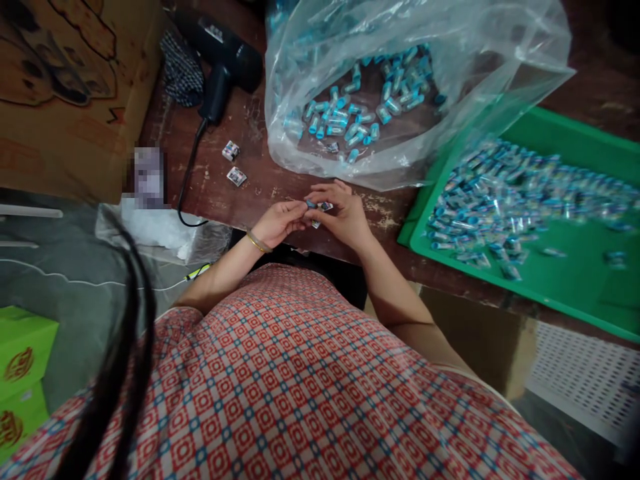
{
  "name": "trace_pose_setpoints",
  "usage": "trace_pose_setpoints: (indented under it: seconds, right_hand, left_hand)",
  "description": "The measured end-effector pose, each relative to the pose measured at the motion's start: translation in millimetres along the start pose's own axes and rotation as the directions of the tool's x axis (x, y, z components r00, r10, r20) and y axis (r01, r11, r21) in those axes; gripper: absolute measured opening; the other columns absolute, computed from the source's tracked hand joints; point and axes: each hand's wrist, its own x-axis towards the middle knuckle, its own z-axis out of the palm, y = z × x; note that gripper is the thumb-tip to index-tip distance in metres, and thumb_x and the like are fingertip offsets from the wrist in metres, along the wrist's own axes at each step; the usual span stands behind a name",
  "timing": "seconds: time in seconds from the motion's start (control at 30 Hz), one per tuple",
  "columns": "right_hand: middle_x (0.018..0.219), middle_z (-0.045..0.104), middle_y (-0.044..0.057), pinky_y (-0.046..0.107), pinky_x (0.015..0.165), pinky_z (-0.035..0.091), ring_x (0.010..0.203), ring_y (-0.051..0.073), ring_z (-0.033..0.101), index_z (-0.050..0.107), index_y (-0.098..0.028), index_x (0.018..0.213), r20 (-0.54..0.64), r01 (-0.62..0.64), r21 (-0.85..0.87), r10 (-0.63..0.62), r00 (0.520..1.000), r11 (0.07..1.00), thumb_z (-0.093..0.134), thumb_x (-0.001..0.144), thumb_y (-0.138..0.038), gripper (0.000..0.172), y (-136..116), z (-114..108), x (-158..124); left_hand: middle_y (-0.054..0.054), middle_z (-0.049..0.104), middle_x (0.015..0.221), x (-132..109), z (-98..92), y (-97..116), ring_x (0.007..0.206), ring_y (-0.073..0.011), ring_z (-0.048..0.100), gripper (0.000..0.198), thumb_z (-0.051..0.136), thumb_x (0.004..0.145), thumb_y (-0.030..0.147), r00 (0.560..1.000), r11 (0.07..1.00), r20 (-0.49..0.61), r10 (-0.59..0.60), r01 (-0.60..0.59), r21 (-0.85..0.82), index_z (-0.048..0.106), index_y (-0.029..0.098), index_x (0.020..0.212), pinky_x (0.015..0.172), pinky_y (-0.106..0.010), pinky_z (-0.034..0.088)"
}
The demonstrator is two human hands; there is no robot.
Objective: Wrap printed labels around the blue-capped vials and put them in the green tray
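Left hand [276,225] pinches a small blue tube [311,204] above the surface [265,191]; right hand [345,213] curls beside it, exact grip cannot be told. Held close in, presumably for fine work. Clear bag [505,47] and green tray [575,283] sit near, likely for reach; both cut off. Tube mostly hidden; tray contents blurred.

One camera, worn on the person's head, looks forward and steeply down; the patterned garment [280,373] fills the lower middle at close range; the left hand [283,223] and right hand [345,213] sit near the centre, farther from the lens; the table [200,193] spans the upper part, seen from above, its near edge slanting down rightward; the right border cuts the green tray [585,283], the left border the cardboard box [75,150]; blurred hair strands [131,300] hang close to the lens.
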Motion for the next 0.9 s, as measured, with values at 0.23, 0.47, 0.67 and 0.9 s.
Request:
trace_pose_setpoints:
  seconds: [0.23,0.47,0.67,0.9]
  right_hand:
    - [0.108,0.083,0.000,0.062,0.127,0.031,0.124,0.029,0.072,0.076,-0.029,0.088,0.020,0.026,0.012,-0.027,0.999,1.000,0.086,0.082,-0.031,0.012,3.2,8.1,-1.7]
    - [0.107,0.079,0.002,0.053,0.100,0.056,0.107,0.027,0.075,0.075,-0.032,0.102,-0.487,0.039,-0.107,-0.087,0.869,0.993,0.077,0.091,-0.031,0.011,5.2,-75.0,-23.6]
    - [0.117,0.074,0.006,0.066,0.100,0.049,0.113,0.039,0.068,0.070,-0.038,0.123,-0.702,-0.412,-0.572,-0.163,0.693,0.710,0.075,0.090,-0.040,0.033,63.3,-189.2,-77.7]
    - [0.120,0.078,0.011,0.057,0.109,0.046,0.117,0.032,0.068,0.071,-0.025,0.114,-0.192,-0.160,-0.454,0.079,0.978,0.877,0.063,0.099,-0.036,0.021,50.9,-38.3,-41.0]
  left_hand:
    - [-0.002,0.075,0.081,-1.4,-1.6,-0.1,0.070,-0.0094,0.068,0.050,0.094,0.068,0.056,1.000,0.998,0.028,-0.001,-0.001,0.066,0.075,0.014,0.087,0.065,-0.021,0.052]
    - [-0.008,0.078,0.101,12.1,-15.1,-6.8,0.080,-0.0140,0.068,0.037,0.074,0.092,0.049,0.995,0.908,-0.024,0.101,-0.082,0.411,0.075,0.017,0.111,0.072,-0.028,0.053]
    - [-0.010,0.071,0.108,30.3,-23.2,-33.2,0.105,-0.0250,0.062,0.012,0.078,0.090,0.028,0.874,0.219,-0.012,0.485,-0.108,0.970,0.074,0.018,0.096,0.097,-0.041,0.050]
    - [-0.009,0.069,0.098,47.5,-17.7,-37.7,0.100,-0.0266,0.061,0.015,0.069,0.096,0.028,0.899,0.056,0.093,0.427,-0.129,0.990,0.068,0.020,0.083,0.094,-0.043,0.050]
